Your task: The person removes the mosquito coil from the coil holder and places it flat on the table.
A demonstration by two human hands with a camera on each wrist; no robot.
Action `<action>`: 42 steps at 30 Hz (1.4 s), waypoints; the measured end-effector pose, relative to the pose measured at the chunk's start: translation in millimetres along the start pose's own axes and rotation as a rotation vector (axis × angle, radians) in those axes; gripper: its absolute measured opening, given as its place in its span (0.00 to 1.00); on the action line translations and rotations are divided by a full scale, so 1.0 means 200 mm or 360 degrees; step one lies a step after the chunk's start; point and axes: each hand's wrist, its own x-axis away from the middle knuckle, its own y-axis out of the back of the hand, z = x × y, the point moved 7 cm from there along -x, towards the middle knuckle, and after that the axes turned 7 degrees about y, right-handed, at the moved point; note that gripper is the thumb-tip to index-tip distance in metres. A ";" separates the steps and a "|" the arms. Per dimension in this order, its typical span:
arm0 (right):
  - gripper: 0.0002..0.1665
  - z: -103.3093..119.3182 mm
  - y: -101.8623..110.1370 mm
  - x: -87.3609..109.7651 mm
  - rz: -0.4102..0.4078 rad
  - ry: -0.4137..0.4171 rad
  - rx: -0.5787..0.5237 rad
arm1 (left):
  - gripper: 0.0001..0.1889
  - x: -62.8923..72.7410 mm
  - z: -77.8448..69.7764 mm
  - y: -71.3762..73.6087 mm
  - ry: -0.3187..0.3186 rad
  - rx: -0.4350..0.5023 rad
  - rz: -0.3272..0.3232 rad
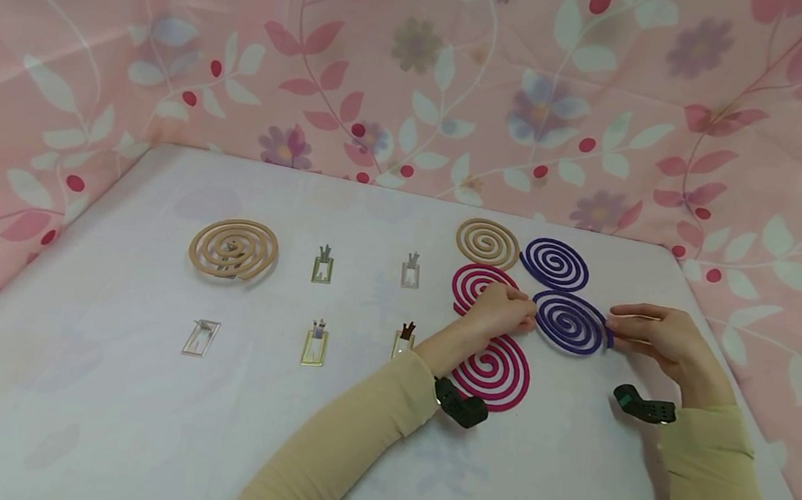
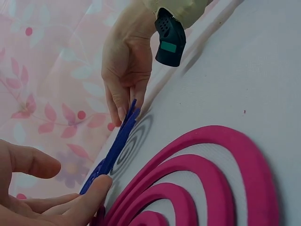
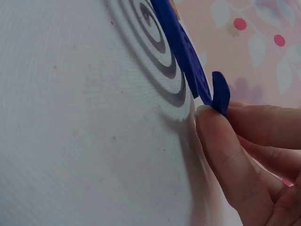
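Note:
Between both hands a blue mosquito coil (image 1: pixel 568 323) is held a little above the table, its spiral shadow showing below it. My left hand (image 1: pixel 500 312) pinches its left edge, above the pink coils. At the opposite edge, my right hand (image 1: pixel 658 342) pinches the coil's outer end between thumb and index finger. That end (image 3: pixel 221 92) stands out from the rest of the spiral in the right wrist view. Beneath and beside the left hand lie one pink coil (image 1: pixel 469 285) and a nearer pink coil (image 1: pixel 486 375), both flat and partly covered by the hand and arm.
Behind the held coil lie another blue coil (image 1: pixel 555 264) and a tan coil (image 1: pixel 487 243). Farther left, a tan coil (image 1: pixel 252 250) rests over a metal stand. Several small metal stands (image 1: pixel 314 347) are spread across the white table (image 1: pixel 127 433). Floral cloth (image 1: pixel 391 76) hangs around it.

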 end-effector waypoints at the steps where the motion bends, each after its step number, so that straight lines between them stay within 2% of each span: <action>1: 0.12 0.00 0.00 0.00 -0.0005 -0.0001 0.0011 | 0.08 0.00 0.00 0.00 0.0004 0.0022 0.0009; 3: 0.15 -0.01 0.00 0.00 -0.0013 -0.0008 0.0041 | 0.08 -0.01 0.00 0.00 0.0017 0.0041 0.0010; 8: 0.30 -0.01 -0.01 -0.01 -0.0044 -0.0025 0.0131 | 0.19 -0.01 0.01 -0.01 0.0061 0.0035 -0.0012; 13: 0.37 0.00 -0.02 -0.01 -0.0091 -0.0014 0.0192 | 0.20 -0.01 0.01 -0.02 0.0065 0.0048 0.0011; 25: 0.39 0.00 -0.01 -0.02 -0.0153 0.0009 0.0224 | 0.22 -0.01 0.01 -0.03 -0.0014 0.0051 0.0100; 33: 0.39 0.00 -0.02 -0.02 -0.0154 0.0000 0.0239 | 0.21 0.01 -0.01 -0.02 -0.0038 -0.0090 0.0075; 42: 0.40 -0.01 -0.02 -0.02 -0.0162 -0.0029 0.0271 | 0.21 0.04 -0.02 -0.03 -0.0037 -0.0157 0.0081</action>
